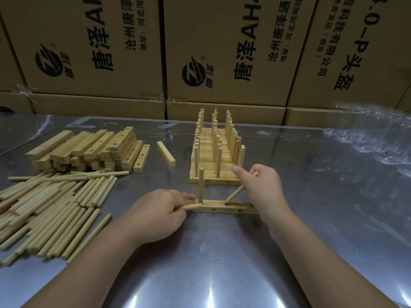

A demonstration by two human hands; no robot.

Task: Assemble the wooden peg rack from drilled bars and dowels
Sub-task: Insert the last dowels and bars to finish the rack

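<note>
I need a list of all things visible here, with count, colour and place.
cardboard boxes: several, brown, behind
table: one, shiny grey
clear plastic: heap, transparent, far right
drilled bars: stack, pale, far left
single bar: one, pale, beside stack
loose dowels: many, pale, near left
finished racks: row, pale, centre
working bar: one, pale, between hands
upright dowel: one, pale, in working bar
left hand: holds lying dowel, bar's left end
right hand: holds tilted dowel

Shiny metal table, glare patches; printed cardboard boxes stacked behind; clear plastic sheeting at right
</note>
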